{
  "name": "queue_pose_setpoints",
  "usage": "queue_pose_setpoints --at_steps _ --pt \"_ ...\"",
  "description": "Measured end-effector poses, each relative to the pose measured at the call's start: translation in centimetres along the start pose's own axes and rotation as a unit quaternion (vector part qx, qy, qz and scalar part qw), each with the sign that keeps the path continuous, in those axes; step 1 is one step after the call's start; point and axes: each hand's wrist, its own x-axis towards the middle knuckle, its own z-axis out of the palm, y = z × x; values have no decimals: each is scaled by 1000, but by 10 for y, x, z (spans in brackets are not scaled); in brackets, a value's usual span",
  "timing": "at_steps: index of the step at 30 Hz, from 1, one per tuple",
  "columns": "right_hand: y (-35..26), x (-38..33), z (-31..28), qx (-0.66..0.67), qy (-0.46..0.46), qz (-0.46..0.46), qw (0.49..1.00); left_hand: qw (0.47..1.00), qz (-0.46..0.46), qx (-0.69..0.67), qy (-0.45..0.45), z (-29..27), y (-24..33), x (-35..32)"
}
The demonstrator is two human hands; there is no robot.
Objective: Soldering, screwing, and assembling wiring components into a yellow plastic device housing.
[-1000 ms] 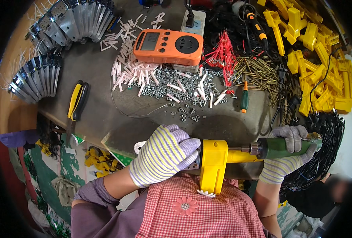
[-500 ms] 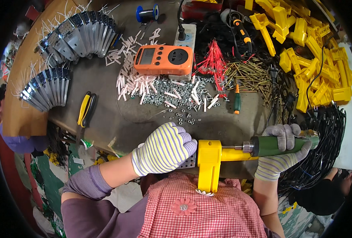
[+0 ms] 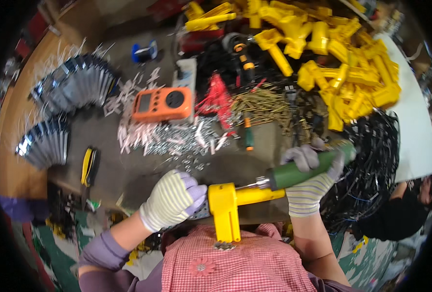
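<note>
My left hand (image 3: pixel 173 200), in a striped glove, is closed around a perforated metal plate (image 3: pixel 202 210) at the left of a yellow plastic housing (image 3: pixel 224 210). The housing lies against my apron at the table's near edge, its yellow arm (image 3: pixel 259 196) pointing right. My right hand (image 3: pixel 306 195), also gloved, is wrapped around a green electric screwdriver (image 3: pixel 281 176). Its bit runs left to the top of the housing; whether the tip touches a screw is hidden. The driver slants, its back end farther away than its bit.
Beyond my hands lie loose nuts (image 3: pixel 189 163), an orange meter (image 3: pixel 162 104), red-wired parts (image 3: pixel 218 102), long screws (image 3: pixel 259 107) and a small green screwdriver (image 3: pixel 248 134). Yellow housings (image 3: pixel 347 75) and black cables (image 3: pixel 371 160) crowd the right. Pliers (image 3: pixel 88 165) and metal plates (image 3: pixel 43 141) lie left.
The whole view has shifted, moving the table's contents left in the picture. The electric screwdriver has gone from nearly level to slanted, its back end farther away. Both hands keep their holds.
</note>
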Motion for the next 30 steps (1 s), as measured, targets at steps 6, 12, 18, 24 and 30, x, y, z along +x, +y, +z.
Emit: queue_pose_setpoints --at_steps 6,12,18,24,30 --pt "-68 12 37 -280 105 -69 952 999 -30 -7 28 3 2 -7" --pt "-130 79 -39 -902 99 -202 368 997 -29 -47 57 4 1 1" --pt "-89 87 21 -974 210 -39 77 995 -70 13 64 -24 16 -35" --pt "-28 137 4 -966 -11 -234 113 990 -124 53 -40 -9 17 -40" --pt "-35 150 -23 -895 24 -271 355 987 -126 101 12 -23 17 -67"
